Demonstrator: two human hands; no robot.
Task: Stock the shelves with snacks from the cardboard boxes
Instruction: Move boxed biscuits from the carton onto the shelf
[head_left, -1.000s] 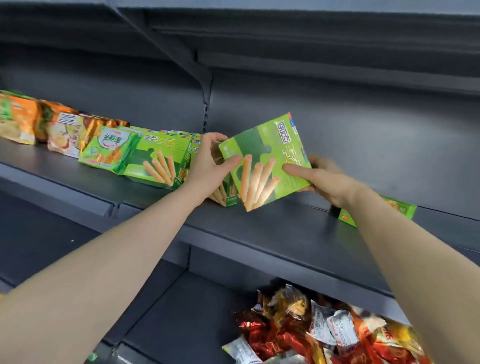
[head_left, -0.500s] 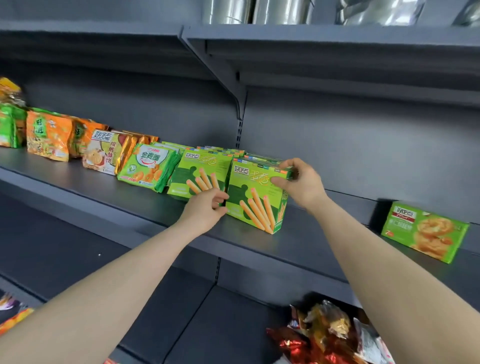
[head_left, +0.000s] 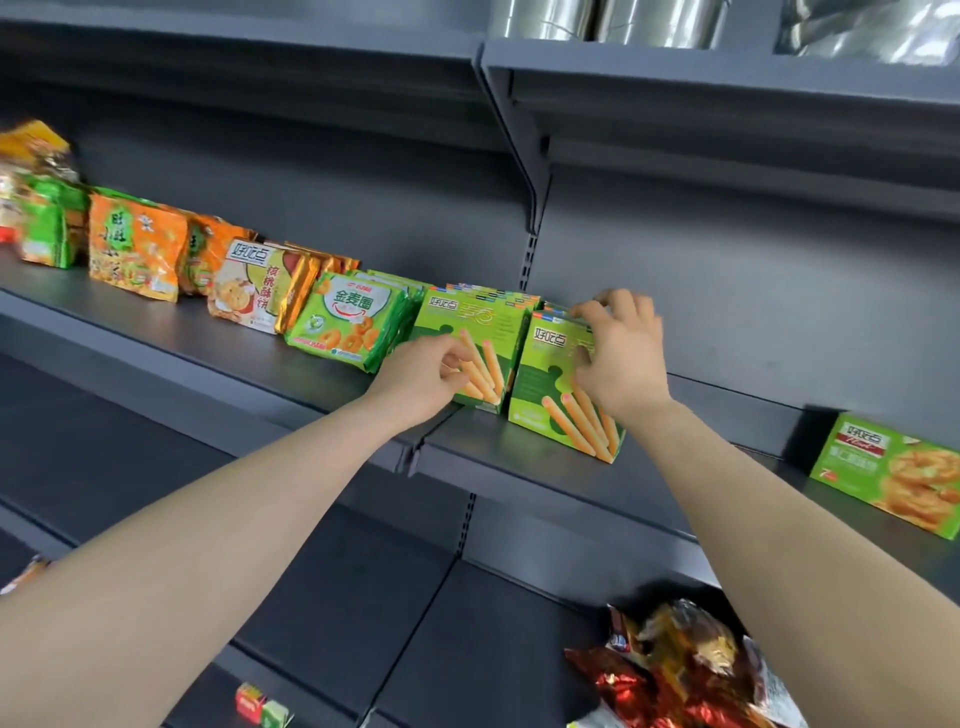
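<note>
Head view: right hand (head_left: 621, 358) clamps the front stick box (head_left: 545, 384) near the shelf (head_left: 519, 457) front edge; left hand (head_left: 423, 376) is curled, grip unclear; the right end is largely unstocked.

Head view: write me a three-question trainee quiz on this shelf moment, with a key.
1. True or false: the right hand holds the front stick-biscuit box by its top.
2. What sits apart at the far right of the shelf? A) green pastry box B) red can C) orange bag
3. Which thing does the left hand touch?
Key: 1 true; 2 A; 3 the second stick-biscuit box, just left of the front one.
</note>
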